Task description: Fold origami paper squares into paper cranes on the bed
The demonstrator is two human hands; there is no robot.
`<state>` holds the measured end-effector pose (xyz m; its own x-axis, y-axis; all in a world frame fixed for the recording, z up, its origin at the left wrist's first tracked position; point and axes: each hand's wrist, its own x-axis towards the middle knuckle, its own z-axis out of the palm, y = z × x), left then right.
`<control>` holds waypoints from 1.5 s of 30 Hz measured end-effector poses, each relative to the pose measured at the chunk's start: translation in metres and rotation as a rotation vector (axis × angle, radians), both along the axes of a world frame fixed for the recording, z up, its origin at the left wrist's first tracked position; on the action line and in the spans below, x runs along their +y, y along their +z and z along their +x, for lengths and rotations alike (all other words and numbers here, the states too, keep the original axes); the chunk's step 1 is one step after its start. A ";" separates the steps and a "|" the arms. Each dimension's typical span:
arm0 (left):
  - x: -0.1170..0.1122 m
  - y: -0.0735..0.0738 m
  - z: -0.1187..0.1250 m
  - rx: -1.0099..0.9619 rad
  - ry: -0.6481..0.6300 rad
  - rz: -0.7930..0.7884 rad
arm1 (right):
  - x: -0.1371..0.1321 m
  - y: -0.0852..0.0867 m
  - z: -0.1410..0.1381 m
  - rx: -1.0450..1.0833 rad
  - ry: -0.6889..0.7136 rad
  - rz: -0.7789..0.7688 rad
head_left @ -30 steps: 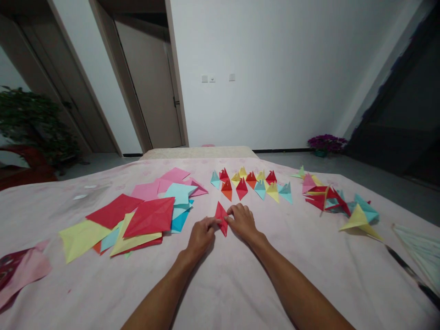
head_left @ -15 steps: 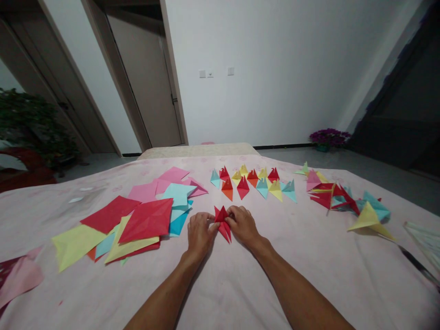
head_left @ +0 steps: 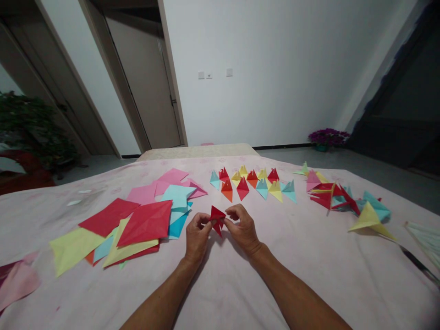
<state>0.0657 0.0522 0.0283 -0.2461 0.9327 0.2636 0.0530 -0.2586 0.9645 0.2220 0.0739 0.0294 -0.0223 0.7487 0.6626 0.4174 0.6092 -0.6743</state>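
Observation:
A small piece of folded red origami paper (head_left: 217, 214) is in front of me, a pointed flap up and another pointing down. My left hand (head_left: 198, 233) pinches its left side between thumb and fingers. On the other side, my right hand (head_left: 243, 229) has its thumb and fingertips at the right edge of the fold, the fingers curled. Parts of the paper are covered by my fingertips. Beyond my hands stand rows of small folded paper cranes (head_left: 243, 188) in red, orange, yellow and light blue.
To the left lie overlapping coloured paper sheets (head_left: 146, 222). At right sit a pile of partly folded papers (head_left: 333, 197), a yellow folded piece (head_left: 368, 217) and a dark pen-like object (head_left: 417, 261). A pink patterned cloth (head_left: 268, 293) covers the table.
The red paper has been turned and shifted slightly left, now showing a broad flap upward instead of two points. Both hands moved with it, and the right fingers lifted a little.

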 end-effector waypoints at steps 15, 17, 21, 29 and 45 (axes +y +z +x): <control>-0.005 0.006 0.001 0.008 0.080 0.053 | -0.009 0.004 -0.009 0.061 -0.054 0.069; -0.004 0.005 0.001 0.024 0.096 0.057 | -0.009 0.005 -0.009 0.066 -0.045 0.069; -0.003 0.002 0.000 0.033 0.112 0.087 | -0.009 0.007 -0.010 0.090 -0.047 0.074; -0.005 0.004 0.000 0.009 0.073 0.090 | -0.008 0.006 -0.009 0.080 -0.040 0.088; -0.005 0.003 0.004 -0.006 0.054 -0.007 | -0.009 0.010 -0.009 -0.044 0.006 0.044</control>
<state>0.0702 0.0468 0.0314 -0.2974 0.9200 0.2554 0.0611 -0.2486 0.9667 0.2134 0.0653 0.0399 -0.0566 0.7188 0.6929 0.4425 0.6401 -0.6280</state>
